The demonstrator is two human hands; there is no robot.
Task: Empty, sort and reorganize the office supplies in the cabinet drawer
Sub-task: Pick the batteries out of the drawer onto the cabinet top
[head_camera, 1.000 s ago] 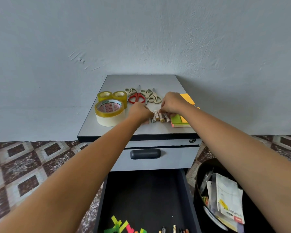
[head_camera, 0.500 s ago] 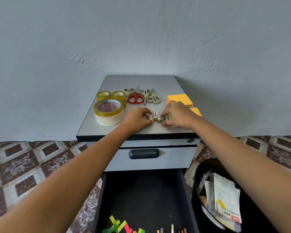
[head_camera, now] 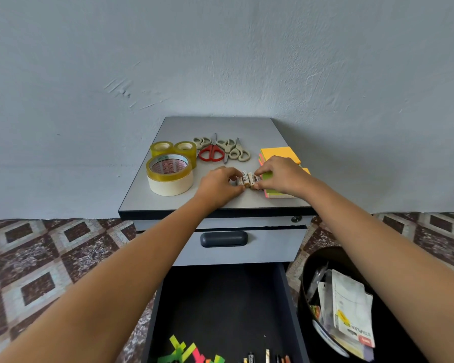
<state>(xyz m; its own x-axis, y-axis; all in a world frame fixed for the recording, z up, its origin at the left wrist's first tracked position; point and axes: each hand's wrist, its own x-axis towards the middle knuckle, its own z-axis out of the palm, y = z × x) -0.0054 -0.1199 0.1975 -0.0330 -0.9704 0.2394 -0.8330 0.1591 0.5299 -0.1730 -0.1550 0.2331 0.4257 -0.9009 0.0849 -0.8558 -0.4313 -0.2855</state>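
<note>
- The batteries [head_camera: 247, 178] lie side by side in a short row on the cabinet top [head_camera: 220, 127], near its front edge and between the two hands.
- The left hand [head_camera: 218, 186] has curled fingers and pinches the left end of the row. The right hand [head_camera: 281, 174] pinches the right end in the same way.
- Just right of the batteries, stacked sticky notes [head_camera: 279, 153] run close to the right edge, partly under the right hand.
- A big tape roll [head_camera: 169, 176] sits near the left edge, with two small yellow rolls [head_camera: 161, 148] just behind it.
- A strip of bare top lies between the big tape roll and the left hand.
- Scissors [head_camera: 211, 153], one red pair and some pale ones, lie behind the hands. Bare top stretches beyond them to the wall [head_camera: 220, 61].
- The upper drawer [head_camera: 268, 247] is closed. The lower drawer [head_camera: 220, 297] is pulled out, with coloured paper strips [head_camera: 184, 352] and pens [head_camera: 268, 356] at its near end.
- A black bin [head_camera: 323, 254] with papers in it stands just right of the lower drawer, on a patterned tile floor [head_camera: 37, 258].
</note>
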